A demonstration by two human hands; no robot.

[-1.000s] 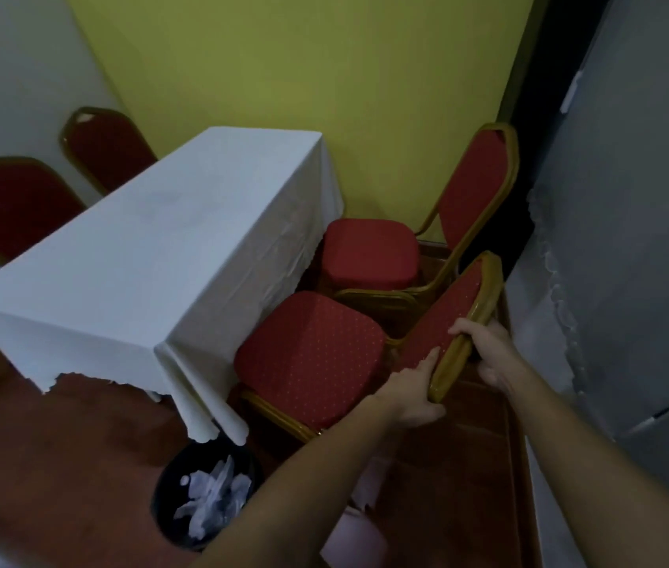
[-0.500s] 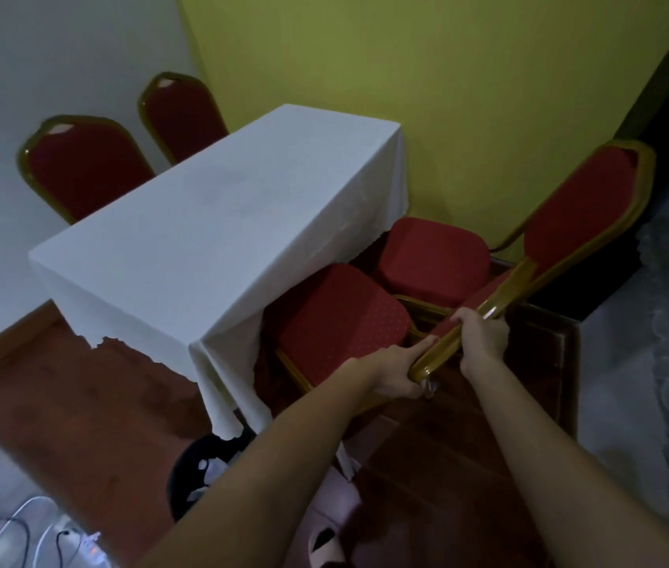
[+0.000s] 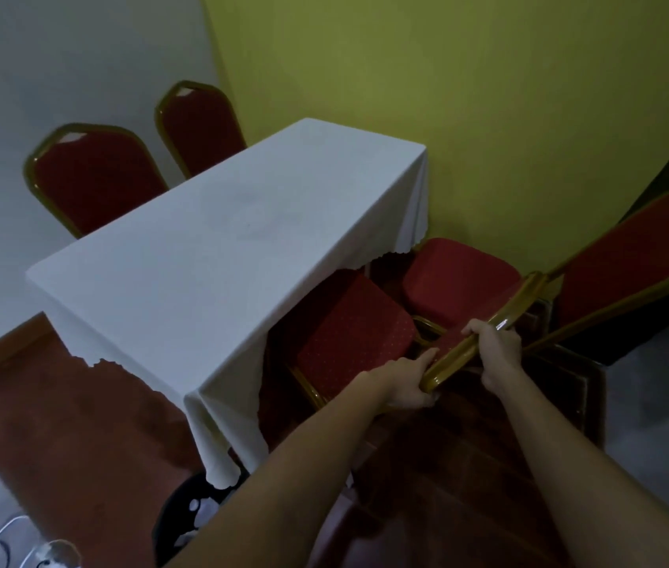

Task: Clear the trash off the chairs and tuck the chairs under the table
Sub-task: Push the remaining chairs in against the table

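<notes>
A red chair [image 3: 349, 334] with a gold frame stands at the near long side of the table [image 3: 222, 256], its seat partly under the white tablecloth. My left hand [image 3: 410, 381] grips the lower left end of its backrest rail and my right hand [image 3: 496, 346] grips the rail higher up. A second red chair [image 3: 460, 280] sits beyond it, with its seat edge at the tablecloth. No trash shows on either seat.
Two more red chairs [image 3: 95, 178] [image 3: 197, 125] stand against the table's far side. A black bin [image 3: 189, 514] holding white paper sits on the floor by the table's near corner. White cables [image 3: 5, 543] lie at bottom left. A yellow wall [image 3: 488, 96] closes the back.
The near chair has slid further under the tablecloth with both hands on its backrest. My view has shifted right and closer, so the bin sits lower in the frame.
</notes>
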